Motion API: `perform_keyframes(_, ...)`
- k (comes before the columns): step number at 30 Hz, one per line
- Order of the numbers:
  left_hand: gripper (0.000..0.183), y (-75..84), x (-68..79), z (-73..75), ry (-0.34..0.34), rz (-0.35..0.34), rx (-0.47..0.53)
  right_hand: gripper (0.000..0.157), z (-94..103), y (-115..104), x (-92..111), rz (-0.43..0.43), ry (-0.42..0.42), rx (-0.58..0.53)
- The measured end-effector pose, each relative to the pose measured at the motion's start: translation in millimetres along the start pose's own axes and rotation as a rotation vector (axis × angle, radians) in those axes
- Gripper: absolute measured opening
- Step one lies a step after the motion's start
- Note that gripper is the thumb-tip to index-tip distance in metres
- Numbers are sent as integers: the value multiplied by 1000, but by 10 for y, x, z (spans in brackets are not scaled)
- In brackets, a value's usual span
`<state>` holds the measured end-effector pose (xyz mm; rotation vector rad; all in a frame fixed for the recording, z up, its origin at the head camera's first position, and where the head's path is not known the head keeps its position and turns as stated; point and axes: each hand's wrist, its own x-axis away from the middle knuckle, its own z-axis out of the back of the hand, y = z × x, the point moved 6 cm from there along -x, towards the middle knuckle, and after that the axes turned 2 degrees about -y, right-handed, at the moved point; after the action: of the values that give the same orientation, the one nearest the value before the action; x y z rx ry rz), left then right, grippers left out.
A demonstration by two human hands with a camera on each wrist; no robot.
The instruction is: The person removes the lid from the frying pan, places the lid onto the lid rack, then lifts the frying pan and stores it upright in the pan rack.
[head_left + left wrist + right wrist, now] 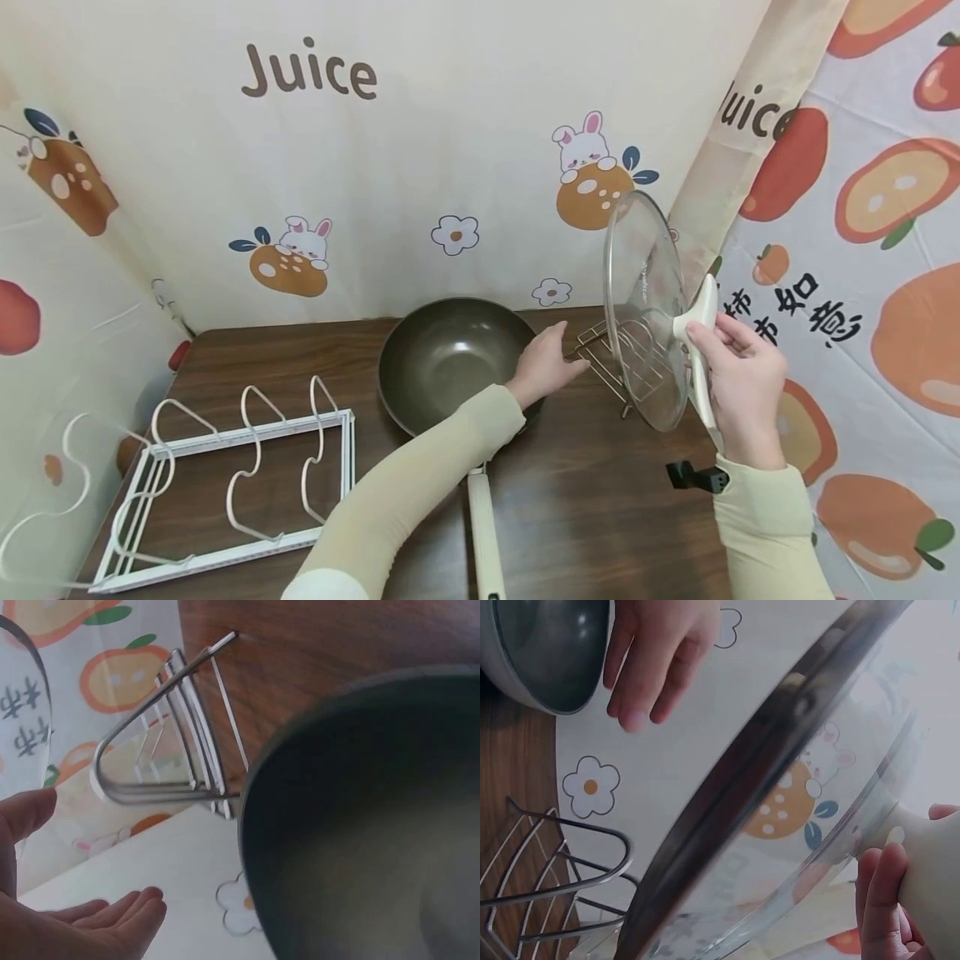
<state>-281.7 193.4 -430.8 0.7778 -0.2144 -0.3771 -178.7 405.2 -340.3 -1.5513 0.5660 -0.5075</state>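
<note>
My right hand (750, 392) grips the cream handle (699, 350) of a glass pot lid (637, 267), which stands nearly upright in the air at the right. Behind and below the lid, a small metal wire rack (596, 358) sits on the table; part of it shows through the glass. My left hand (547, 362) reaches over the right rim of a dark wok (442, 358), fingers spread and holding nothing. In the left wrist view, the thumb and fingers are apart, near the wire rack (202, 735). Toward me points the wok's cream handle (486, 533).
A white rack (255, 442) with several curved wire dividers lies at the left of the brown wooden table (592, 500). Printed curtains (450, 150) hang behind and along both sides. A black strap piece (697, 477) is on my right wrist.
</note>
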Motion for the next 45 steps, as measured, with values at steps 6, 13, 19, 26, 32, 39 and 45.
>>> perform_keyframes(6,75,96,-192,-234,50,17,65,44,125,119,-6,-13,22,-56)
perform_keyframes(13,72,174,-362,-501,73,49,142,44,260,246,3,1,53,-71)
perform_keyframes(19,69,178,-500,-573,149,59,186,44,320,302,31,-6,84,-81)
perform_keyframes(26,65,232,-605,-726,140,70,195,46,404,335,27,-49,104,-76)
perform_keyframes(32,62,252,-648,-802,242,115,209,45,367,331,7,1,85,-94)
perform_keyframes(39,59,156,-666,-705,249,63,201,38,323,310,19,22,84,-126)
perform_keyframes(45,62,90,-689,-620,136,44,223,40,310,285,14,3,65,-127)
